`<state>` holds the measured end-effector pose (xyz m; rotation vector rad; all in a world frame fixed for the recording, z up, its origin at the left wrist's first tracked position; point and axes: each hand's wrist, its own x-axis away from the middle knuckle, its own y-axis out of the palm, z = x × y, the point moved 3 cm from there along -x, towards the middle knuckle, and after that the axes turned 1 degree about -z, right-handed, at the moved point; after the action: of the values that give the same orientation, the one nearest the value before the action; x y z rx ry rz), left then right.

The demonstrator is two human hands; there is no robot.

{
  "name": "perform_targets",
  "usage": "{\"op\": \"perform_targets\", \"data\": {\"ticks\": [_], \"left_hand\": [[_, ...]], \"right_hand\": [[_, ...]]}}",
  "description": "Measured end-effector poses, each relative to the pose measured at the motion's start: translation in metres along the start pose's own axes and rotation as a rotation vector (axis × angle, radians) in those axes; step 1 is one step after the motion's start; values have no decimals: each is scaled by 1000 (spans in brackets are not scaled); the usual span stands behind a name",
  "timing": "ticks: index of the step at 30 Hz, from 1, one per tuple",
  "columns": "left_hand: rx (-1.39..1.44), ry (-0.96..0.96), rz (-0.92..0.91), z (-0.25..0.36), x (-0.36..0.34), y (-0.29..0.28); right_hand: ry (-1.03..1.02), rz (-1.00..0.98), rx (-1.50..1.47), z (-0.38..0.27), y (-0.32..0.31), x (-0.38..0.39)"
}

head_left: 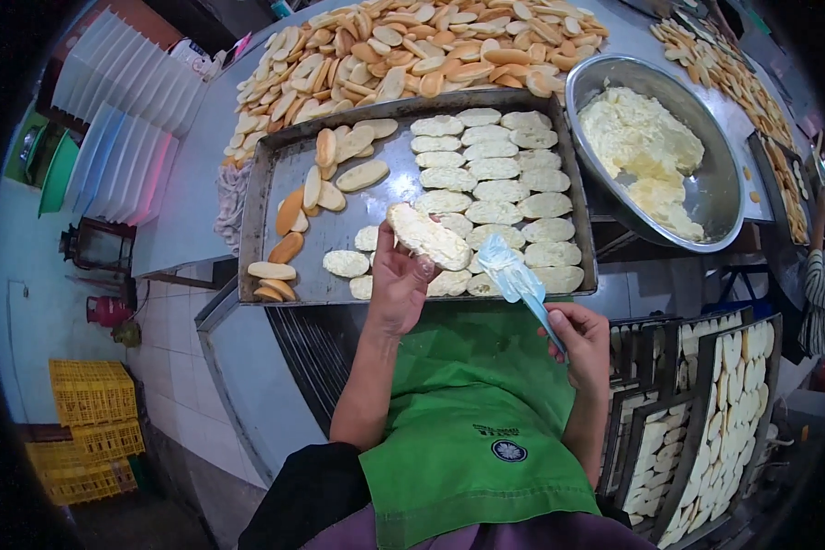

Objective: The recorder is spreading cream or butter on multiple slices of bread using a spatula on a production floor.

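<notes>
My left hand (401,286) holds an oval slice of bread (428,238) whose upper face is covered in pale cream. Gripped in my right hand (577,339) is a light-blue spatula (513,278), its blade smeared with cream, close to the slice's right end. Both are over the near side of a metal baking tray (247,229). Rows of cream-covered slices (493,212) fill the tray's right part. Plain bread slices (362,175) lie loosely in its left part. Right of the tray, a steel bowl (739,197) contains a mass of pale cream (642,133).
A large heap of plain bread slices (403,50) lies behind the tray, with more slices (724,69) at far right. Loaded trays (720,412) lean at lower right. White plastic trays (124,78) are stacked at left, yellow crates (92,403) on the floor.
</notes>
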<state>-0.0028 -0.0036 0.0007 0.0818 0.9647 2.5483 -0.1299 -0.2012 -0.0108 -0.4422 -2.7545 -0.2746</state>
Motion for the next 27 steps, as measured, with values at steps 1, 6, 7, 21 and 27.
{"op": "perform_targets", "data": {"ticks": [1,6,7,21,27], "left_hand": [[-40,-8,1,-1,1,-2],[47,55,81,20,0,-27],[-56,98,62,34,-8,-36],[-1708,-372,-559,38,-144,-132],[-1672,-324,-347,37,-140,-153]], "right_hand": [[14,-54,-90,-1,4,1],[-97,31,140,18,10,-9],[-162,131,209,17,3,-9],[-116,287,94,-4,-26,1],[-140,260,134,-3,-29,-6]]}}
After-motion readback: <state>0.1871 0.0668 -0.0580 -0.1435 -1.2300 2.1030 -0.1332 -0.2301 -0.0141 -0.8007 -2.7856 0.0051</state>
